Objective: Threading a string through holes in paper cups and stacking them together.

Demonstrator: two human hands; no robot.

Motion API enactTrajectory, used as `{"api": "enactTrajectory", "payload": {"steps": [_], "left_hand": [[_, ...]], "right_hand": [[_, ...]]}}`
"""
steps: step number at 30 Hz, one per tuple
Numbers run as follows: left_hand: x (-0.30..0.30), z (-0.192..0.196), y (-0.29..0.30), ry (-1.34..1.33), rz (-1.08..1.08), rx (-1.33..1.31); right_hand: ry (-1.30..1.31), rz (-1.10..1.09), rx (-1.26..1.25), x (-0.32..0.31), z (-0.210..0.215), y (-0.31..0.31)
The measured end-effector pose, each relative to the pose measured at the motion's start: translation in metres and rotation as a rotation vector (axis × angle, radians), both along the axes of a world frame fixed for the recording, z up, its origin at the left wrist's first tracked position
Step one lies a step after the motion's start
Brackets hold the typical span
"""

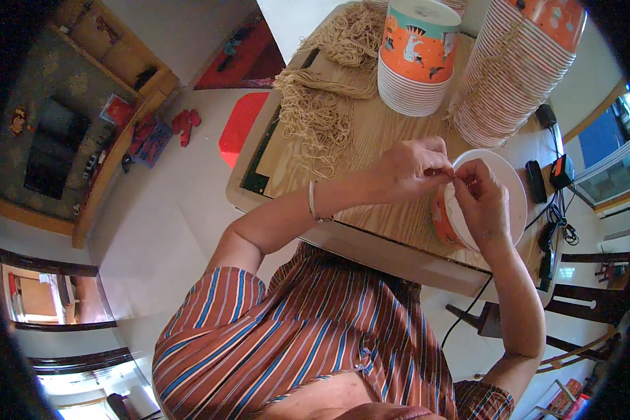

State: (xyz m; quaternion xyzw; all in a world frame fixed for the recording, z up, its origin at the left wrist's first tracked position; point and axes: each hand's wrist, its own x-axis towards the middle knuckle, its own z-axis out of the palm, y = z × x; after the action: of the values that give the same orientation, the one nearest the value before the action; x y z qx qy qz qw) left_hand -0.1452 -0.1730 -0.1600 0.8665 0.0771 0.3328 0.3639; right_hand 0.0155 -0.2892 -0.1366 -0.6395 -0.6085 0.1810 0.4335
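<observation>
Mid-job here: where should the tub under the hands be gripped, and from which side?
I'd cup the tub around its outer wall, coming from the near left, where the curved orange side is exposed. The right hand covers part of the opening, and a black oblong device sits close by on the right, so that approach looks tighter.

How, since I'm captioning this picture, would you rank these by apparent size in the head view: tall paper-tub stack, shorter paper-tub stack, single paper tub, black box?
1. Tall paper-tub stack
2. Shorter paper-tub stack and single paper tub: too alike to rank, the latter being partly behind the right hand
3. Black box
</observation>
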Motion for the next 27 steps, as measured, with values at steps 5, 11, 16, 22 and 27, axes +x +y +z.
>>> {"api": "enactTrajectory", "payload": {"steps": [5, 11, 16, 22, 27], "left_hand": [[-0.001, 0.006, 0.003, 0.008, -0.023, 0.113], [-0.002, 0.016, 0.000, 0.070, -0.083, 0.021], [0.000, 0.005, -0.001, -0.020, -0.075, -0.150], [0.005, -0.013, -0.002, -0.101, -0.044, -0.319], [0.007, -0.017, -0.004, -0.117, -0.020, -0.445]], "right_hand": [[0.036, -0.015, -0.065, 0.001, 0.003, 0.002], [0.084, 0.058, -0.150, 0.013, 0.000, 0.003], [0.236, 0.085, -0.296, 0.010, 0.012, 0.003], [0.235, 0.074, -0.261, 0.007, 0.003, 0.003], [-0.068, 0.047, -0.087, -0.005, 0.013, -0.003]]}}
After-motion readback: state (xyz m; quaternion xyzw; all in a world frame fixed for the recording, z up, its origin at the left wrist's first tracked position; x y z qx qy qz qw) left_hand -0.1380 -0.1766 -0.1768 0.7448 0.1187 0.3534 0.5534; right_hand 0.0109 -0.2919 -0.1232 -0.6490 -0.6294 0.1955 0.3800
